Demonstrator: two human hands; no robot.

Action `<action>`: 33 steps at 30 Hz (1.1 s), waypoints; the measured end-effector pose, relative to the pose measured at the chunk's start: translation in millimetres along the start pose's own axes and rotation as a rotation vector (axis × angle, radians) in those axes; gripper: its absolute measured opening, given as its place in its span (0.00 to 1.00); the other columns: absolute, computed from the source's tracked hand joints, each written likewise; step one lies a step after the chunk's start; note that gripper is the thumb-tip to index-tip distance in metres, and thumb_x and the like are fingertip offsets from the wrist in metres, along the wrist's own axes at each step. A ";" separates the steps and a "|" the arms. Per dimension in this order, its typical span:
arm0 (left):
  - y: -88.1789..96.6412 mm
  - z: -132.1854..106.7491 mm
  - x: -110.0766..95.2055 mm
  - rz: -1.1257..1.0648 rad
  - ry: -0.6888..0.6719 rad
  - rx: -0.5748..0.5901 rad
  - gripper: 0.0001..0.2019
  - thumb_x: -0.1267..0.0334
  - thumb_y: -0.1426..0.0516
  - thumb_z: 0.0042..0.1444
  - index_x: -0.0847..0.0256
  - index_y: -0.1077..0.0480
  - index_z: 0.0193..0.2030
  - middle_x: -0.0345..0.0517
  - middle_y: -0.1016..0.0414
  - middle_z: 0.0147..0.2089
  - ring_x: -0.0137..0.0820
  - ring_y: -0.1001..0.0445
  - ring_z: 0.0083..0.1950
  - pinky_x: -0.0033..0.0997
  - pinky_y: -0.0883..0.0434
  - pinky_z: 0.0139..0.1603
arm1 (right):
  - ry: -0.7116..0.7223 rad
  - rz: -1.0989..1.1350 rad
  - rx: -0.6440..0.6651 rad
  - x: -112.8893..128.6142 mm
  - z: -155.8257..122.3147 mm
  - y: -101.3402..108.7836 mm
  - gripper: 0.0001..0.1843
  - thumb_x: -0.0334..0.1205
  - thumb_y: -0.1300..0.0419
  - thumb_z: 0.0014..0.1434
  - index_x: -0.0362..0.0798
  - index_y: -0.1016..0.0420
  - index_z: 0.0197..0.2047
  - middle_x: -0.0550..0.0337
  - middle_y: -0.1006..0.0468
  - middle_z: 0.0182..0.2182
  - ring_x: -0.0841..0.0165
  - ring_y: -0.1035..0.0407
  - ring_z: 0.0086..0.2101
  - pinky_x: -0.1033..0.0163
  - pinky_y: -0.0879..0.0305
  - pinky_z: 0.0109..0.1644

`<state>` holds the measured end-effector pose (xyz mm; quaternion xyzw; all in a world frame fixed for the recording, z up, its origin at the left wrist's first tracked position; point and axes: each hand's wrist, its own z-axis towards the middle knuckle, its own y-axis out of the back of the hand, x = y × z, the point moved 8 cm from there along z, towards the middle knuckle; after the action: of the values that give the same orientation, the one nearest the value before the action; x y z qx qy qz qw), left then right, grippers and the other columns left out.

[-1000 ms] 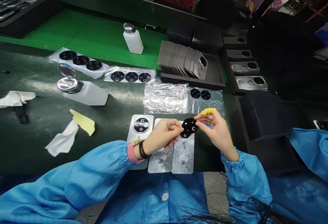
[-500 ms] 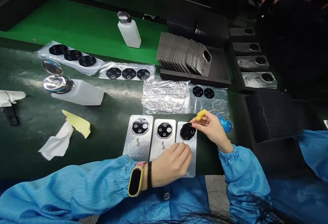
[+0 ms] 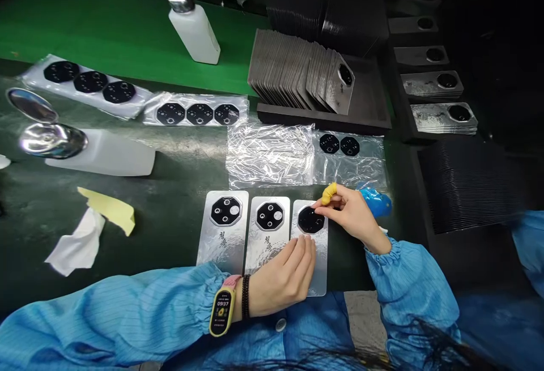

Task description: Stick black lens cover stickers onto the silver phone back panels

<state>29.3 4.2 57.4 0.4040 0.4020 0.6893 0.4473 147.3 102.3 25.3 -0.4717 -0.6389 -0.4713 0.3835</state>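
Observation:
Three silver phone back covers lie side by side near the front edge of the table. My left hand [image 3: 285, 273] rests flat, fingers stretched, on the lower part of the right cover [image 3: 319, 272]. My right hand [image 3: 351, 216], with a yellow finger cot on one finger, has its fingertips pinched at the upper right edge of the black octagonal lens piece [image 3: 310, 220] sitting in that cover's camera opening. The left cover [image 3: 222, 229] and middle cover [image 3: 268, 229] each carry a black lens piece.
Clear plastic sheets [image 3: 272, 156] with black lens pieces lie behind the covers. A dark tray [image 3: 365, 116] holds a row of silver covers. Two white dispenser bottles [image 3: 100, 153] [image 3: 193, 25], tissues [image 3: 76, 246], a blue object [image 3: 376, 201] and dark trays [image 3: 467, 181] surround them.
The black lens piece, held in the air between both hands a second ago, now sits in the right cover. My left hand dropped flat onto that cover.

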 end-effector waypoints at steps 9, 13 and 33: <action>5.8 3.0 2.5 0.022 0.006 -0.048 0.16 0.75 0.54 0.57 0.76 0.27 0.43 0.58 0.20 0.41 0.39 0.21 0.42 0.35 0.24 0.44 | 0.012 0.002 0.016 1.1 2.2 -1.0 0.12 0.42 0.36 0.47 0.51 0.37 0.25 0.60 0.19 0.27 0.63 0.22 0.30 0.60 0.28 0.33; 5.0 3.6 2.7 0.025 -0.004 -0.031 0.16 0.76 0.55 0.57 0.77 0.27 0.43 0.60 0.20 0.41 0.39 0.21 0.43 0.35 0.24 0.44 | 0.017 -0.017 0.013 0.8 2.3 -1.6 0.11 0.41 0.37 0.47 0.51 0.37 0.26 0.60 0.19 0.27 0.64 0.23 0.28 0.61 0.30 0.31; 7.1 5.2 3.3 0.045 -0.003 -0.027 0.17 0.76 0.55 0.57 0.77 0.27 0.44 0.57 0.19 0.41 0.37 0.21 0.42 0.33 0.24 0.44 | 0.066 -0.081 -0.022 4.1 0.6 -1.0 0.10 0.41 0.37 0.49 0.50 0.35 0.26 0.59 0.19 0.28 0.64 0.22 0.29 0.62 0.30 0.32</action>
<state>31.1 6.4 66.4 0.4079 0.3827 0.7039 0.4379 145.2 103.7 28.8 -0.4341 -0.6393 -0.5086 0.3797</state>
